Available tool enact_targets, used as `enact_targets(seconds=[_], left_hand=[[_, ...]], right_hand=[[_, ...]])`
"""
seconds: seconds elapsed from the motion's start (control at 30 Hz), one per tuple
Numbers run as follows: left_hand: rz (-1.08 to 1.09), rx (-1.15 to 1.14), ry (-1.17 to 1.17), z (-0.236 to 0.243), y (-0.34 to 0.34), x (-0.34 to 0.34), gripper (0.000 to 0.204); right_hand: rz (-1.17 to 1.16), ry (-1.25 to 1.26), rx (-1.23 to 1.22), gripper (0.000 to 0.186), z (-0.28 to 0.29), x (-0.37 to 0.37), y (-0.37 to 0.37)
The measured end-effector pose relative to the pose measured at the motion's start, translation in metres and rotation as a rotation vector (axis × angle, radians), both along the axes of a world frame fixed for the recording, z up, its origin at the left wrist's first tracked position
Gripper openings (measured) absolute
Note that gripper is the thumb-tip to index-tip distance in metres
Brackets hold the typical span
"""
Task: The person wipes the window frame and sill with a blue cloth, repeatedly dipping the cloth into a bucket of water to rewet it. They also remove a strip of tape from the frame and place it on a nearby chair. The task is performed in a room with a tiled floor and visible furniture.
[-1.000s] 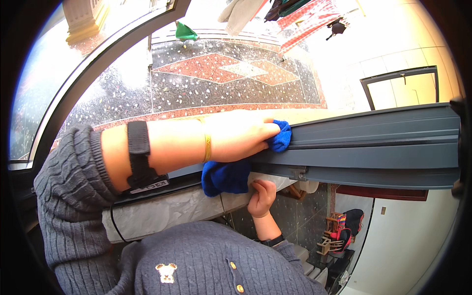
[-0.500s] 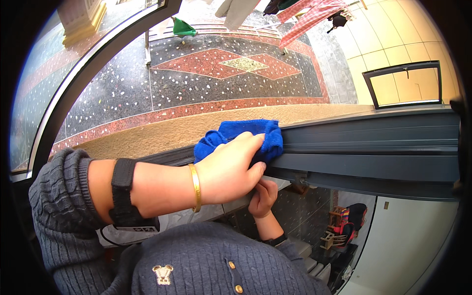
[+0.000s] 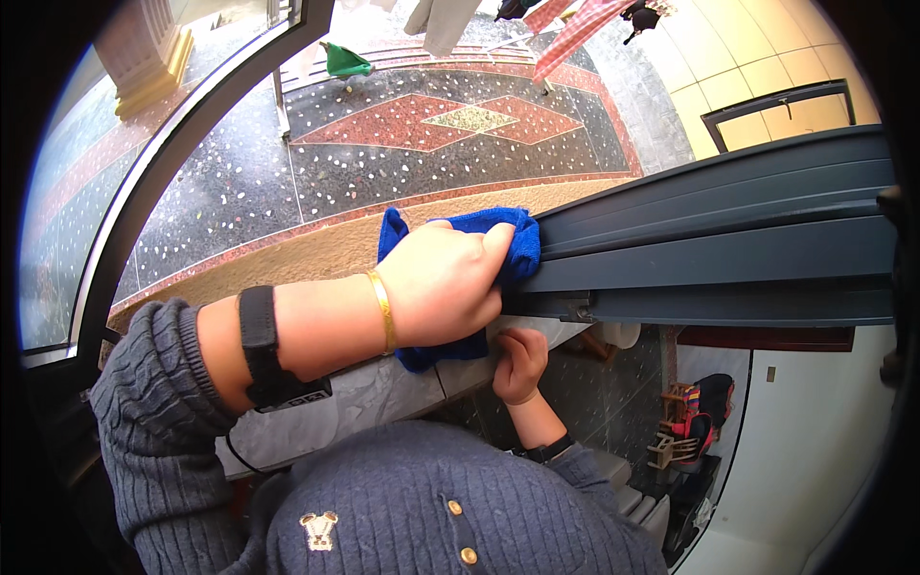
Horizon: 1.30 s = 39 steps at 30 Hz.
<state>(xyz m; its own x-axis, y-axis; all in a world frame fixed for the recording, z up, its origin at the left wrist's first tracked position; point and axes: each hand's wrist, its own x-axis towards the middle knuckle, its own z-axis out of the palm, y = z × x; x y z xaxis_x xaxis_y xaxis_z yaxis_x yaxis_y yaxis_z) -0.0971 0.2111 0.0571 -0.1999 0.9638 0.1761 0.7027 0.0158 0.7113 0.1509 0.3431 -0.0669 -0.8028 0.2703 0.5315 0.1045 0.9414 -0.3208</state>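
My left hand (image 3: 446, 287) is closed around a bunched blue cloth (image 3: 517, 240), pressing it against the grooved dark grey window frame (image 3: 709, 211). Part of the cloth stands up beyond my knuckles, and another fold hangs below the palm over the marble sill (image 3: 383, 402). My right hand (image 3: 522, 366) is curled up beside the sill's edge, just under the frame; no object shows in its fingers. A small metal catch (image 3: 577, 307) sits on the frame's lower edge, right of the cloth.
Outside, a rough tan ledge (image 3: 240, 254) borders a patterned stone floor (image 3: 364, 172). Laundry (image 3: 585, 34) hangs at the top. A curved dark window edge (image 3: 182, 115) rises on the left. Inside, at lower right, stand a wooden chair (image 3: 676, 450) and a pale panel (image 3: 815, 422).
My left hand and the cloth have shifted slightly up and left along the frame, and the cloth has folded differently, a flap now hanging below. The frame appears more tilted as the view has turned.
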Motion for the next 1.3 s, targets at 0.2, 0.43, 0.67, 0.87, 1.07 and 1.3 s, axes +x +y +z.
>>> enact_targets(seconds=[0.2, 0.43, 0.67, 0.87, 1.07, 1.3], left_hand=[[0.238, 0.213, -0.150, 0.002, -0.017, 0.006, 0.024], [-0.057, 0.708, -0.060, 0.013, -0.010, 0.025, 0.033], [-0.097, 0.415, 0.221, -0.013, -0.009, 0.034, 0.019], [-0.135, 0.344, 0.115, -0.022, -0.007, 0.042, 0.033], [-0.170, 0.228, -0.318, -0.031, -0.015, 0.051, 0.035], [-0.168, 0.313, -0.214, -0.038, -0.014, 0.051, 0.051]], right_hand=[[0.002, 0.010, -0.002, 0.025, -0.001, 0.002, 0.000], [-0.010, 0.010, 0.045, 0.028, -0.006, 0.002, 0.001], [0.026, 0.046, 0.013, 0.023, -0.006, 0.003, 0.001], [0.022, 0.041, 0.003, 0.025, -0.004, 0.000, 0.001], [-0.006, 0.061, 0.007, 0.026, -0.003, 0.000, -0.002], [-0.008, 0.063, 0.001, 0.024, -0.006, 0.000, -0.001]])
